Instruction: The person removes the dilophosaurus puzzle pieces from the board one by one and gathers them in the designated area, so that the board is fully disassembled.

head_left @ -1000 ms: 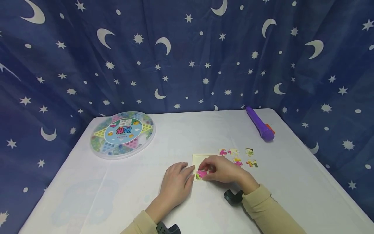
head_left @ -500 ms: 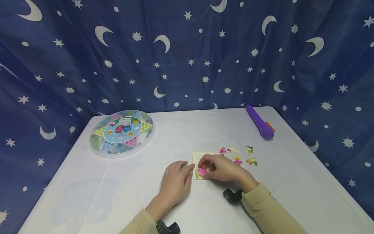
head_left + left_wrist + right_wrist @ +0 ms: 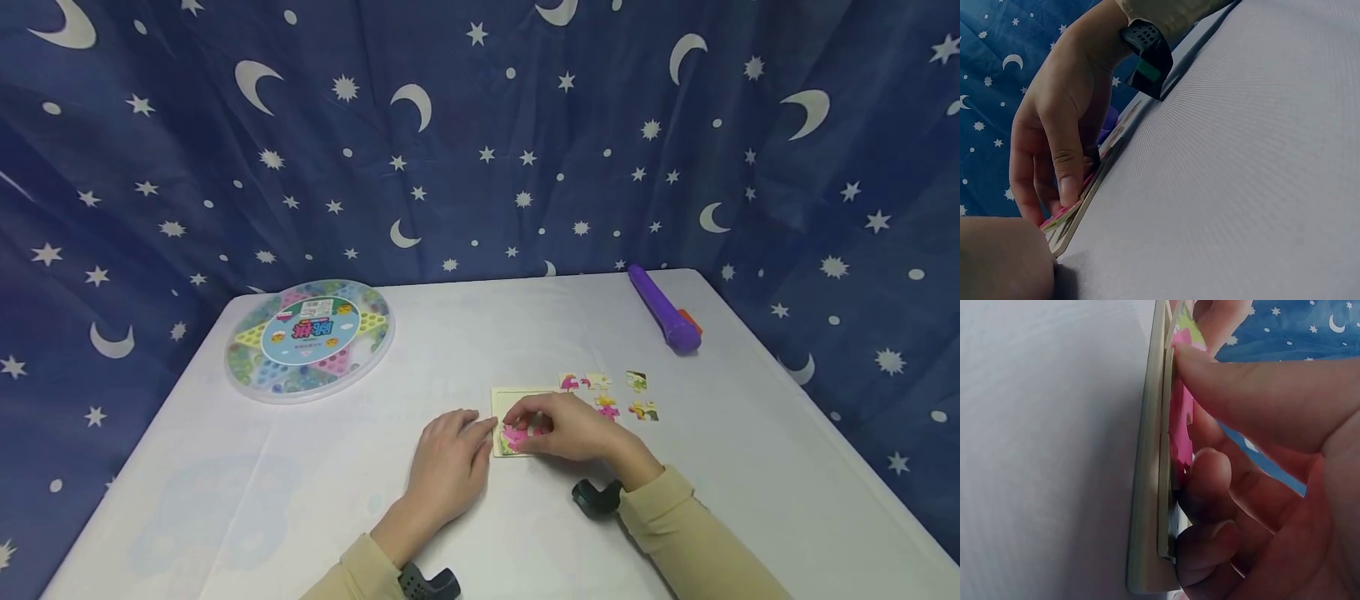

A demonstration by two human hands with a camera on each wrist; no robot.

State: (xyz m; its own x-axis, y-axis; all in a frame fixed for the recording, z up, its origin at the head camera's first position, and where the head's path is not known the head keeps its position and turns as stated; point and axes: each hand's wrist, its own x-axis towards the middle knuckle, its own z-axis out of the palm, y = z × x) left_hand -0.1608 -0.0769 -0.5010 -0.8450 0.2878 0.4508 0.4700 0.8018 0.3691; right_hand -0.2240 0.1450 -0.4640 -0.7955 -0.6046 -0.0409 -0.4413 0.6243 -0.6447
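Observation:
A pale wooden puzzle tray point(image 3: 517, 392) lies flat on the table. At its lower left, my right hand point(image 3: 573, 427) pinches a pink and green puzzle piece point(image 3: 512, 439) between thumb and fingertips. From the left wrist, the puzzle piece point(image 3: 1055, 219) looks slightly tilted over the tray. Other pieces sit in the tray under the right fingers, partly hidden; the right wrist view shows a pink piece point(image 3: 1180, 425) there. My left hand point(image 3: 448, 462) rests on the table with fingers extended, its fingertips at the tray's left edge.
Several loose puzzle pieces point(image 3: 607, 407) lie right of the tray, some close to its upper right corner. A round Chinese checkers board point(image 3: 352, 367) stands at the back left. A purple microphone-shaped toy point(image 3: 663, 308) lies at the back right. A starry curtain point(image 3: 480, 125) hangs behind the table.
The pink and green piece has turned and shifted slightly under the right fingertips. Both hands have stayed in nearly the same place, while the head view has tilted a little.

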